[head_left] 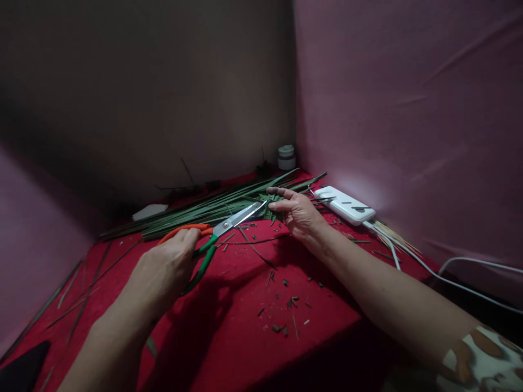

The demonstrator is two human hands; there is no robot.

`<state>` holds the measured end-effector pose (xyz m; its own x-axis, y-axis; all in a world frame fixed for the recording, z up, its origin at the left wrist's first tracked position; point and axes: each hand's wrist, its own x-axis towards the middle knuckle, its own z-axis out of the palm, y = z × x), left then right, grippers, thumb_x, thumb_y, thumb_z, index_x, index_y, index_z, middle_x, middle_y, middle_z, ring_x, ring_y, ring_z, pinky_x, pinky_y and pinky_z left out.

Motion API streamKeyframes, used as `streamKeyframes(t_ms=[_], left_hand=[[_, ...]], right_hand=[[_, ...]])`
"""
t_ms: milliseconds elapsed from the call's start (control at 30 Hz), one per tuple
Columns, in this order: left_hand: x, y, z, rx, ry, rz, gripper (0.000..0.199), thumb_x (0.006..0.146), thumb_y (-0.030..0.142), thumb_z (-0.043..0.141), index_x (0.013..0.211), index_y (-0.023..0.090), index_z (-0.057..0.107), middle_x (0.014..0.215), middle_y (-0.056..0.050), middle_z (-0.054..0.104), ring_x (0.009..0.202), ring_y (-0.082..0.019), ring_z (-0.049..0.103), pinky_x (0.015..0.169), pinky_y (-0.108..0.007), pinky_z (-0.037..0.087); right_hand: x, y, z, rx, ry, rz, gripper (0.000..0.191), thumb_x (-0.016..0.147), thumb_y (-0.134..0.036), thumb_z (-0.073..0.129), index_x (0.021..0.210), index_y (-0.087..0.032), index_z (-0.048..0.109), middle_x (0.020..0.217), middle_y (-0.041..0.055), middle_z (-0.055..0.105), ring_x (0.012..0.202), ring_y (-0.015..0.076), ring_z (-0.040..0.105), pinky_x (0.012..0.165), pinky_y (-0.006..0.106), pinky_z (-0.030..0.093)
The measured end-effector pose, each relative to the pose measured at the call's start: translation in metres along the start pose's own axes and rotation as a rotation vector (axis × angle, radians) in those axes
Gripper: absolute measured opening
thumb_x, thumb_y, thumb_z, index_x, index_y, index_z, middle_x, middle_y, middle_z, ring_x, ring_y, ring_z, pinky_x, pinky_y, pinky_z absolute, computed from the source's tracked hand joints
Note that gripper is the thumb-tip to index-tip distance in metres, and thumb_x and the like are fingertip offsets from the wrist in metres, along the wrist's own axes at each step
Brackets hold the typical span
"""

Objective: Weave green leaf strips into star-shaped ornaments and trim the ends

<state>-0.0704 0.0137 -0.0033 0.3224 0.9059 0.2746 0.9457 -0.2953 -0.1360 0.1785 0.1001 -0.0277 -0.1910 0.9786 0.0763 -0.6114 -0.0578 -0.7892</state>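
My left hand (169, 267) is wrapped round the handles of a pair of scissors (224, 224), one handle orange and the other green. The metal blades point right, their tips close to the fingers of my right hand (296, 212). Between thumb and fingers, my right hand pinches a small woven piece of green leaf (270, 206). Behind both hands lies a bundle of long green leaf strips (196, 209). Small leaf cuttings (292, 302) are scattered over the red cloth (245, 337).
A white device (345, 205) with white cables (425, 265) lies at the right, beside thin pale sticks (398, 238). A small white jar (286, 157) stands in the back corner. Pink fabric walls (408, 125) rise at the sides. A dark flat object (24, 367) is at the lower left.
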Motion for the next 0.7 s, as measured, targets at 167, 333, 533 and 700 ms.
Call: streamKeyframes(t_ms=[167,333,533,700], left_hand=[[0.000,0.005,-0.004,-0.054,-0.072,-0.047,0.030,0.090,0.038,0.034,0.108,0.020,0.049,0.109,-0.015,0.063,0.095,-0.030,0.063,0.069,-0.037,0.045],[0.003,0.009,-0.007,-0.209,0.102,-0.099,0.022,0.084,0.036,0.045,0.096,0.021,0.056,0.087,-0.008,0.066,0.074,-0.024,0.063,0.063,-0.032,0.042],[0.012,0.028,-0.004,-1.015,0.374,-0.559,0.027,0.071,0.039,0.065,0.089,0.022,0.055,0.060,0.005,0.052,0.047,-0.011,0.048,0.044,-0.022,0.036],[0.024,0.057,0.001,-1.765,0.451,-0.626,0.030,0.057,0.026,0.078,0.077,0.013,0.060,0.070,-0.002,0.064,0.050,-0.008,0.052,0.047,-0.022,0.044]], right_hand=[[0.003,0.001,-0.002,0.010,-0.002,-0.006,0.038,0.050,-0.004,0.067,0.087,-0.014,0.065,0.058,-0.0048,0.061,0.050,0.0065,0.053,0.051,0.020,0.041],[0.005,0.000,-0.004,0.010,-0.011,-0.026,0.040,0.053,-0.006,0.068,0.092,-0.016,0.064,0.064,-0.0030,0.063,0.056,0.0087,0.056,0.055,0.022,0.044],[0.001,-0.005,0.000,-0.048,-0.156,-0.203,0.046,0.059,-0.009,0.069,0.102,-0.023,0.064,0.068,-0.0056,0.061,0.064,0.0086,0.056,0.064,0.024,0.047],[-0.015,-0.001,0.010,-0.173,-0.301,-0.317,0.059,0.068,-0.012,0.065,0.123,-0.032,0.054,0.085,-0.0039,0.065,0.074,0.0114,0.058,0.077,0.031,0.050]])
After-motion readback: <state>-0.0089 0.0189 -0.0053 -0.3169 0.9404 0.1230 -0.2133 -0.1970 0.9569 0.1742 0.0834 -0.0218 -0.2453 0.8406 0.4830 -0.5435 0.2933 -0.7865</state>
